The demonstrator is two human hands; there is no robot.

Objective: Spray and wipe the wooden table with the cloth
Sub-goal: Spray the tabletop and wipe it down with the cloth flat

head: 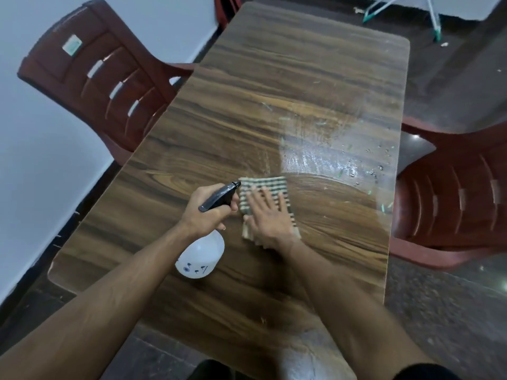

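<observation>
The checked cloth [263, 198] lies flat on the wooden table [274, 105], about midway across its width and in the near half of the top, and the right hand [267, 218] is pressed down on it, fingers straight and spread wide, palm covering the cloth's near part while the striped far edge shows past the fingertips. Right beside the cloth, on its left, the left hand [207, 208] grips the neck of the spray bottle [201, 255], fingers curled round it under the black trigger head [220, 197]; the nozzle tip points toward the cloth's far left corner, almost touching it, and the white body hangs tilted back toward the person, just above the tabletop. Beyond the cloth and to its right, a wet sheen [323, 157] spreads over the wood, with scattered droplets [375, 168] near the table's right edge and small pale-green flecks dotted around them. Out from the cloth to the left stands a dark red plastic chair [104, 78] against a white wall, and to the right a second red chair [452, 204] is pulled up just beside the table's edge. Far past the cloth, beyond the table's end, a pale metal stand [430, 17] sits on the dark floor.
</observation>
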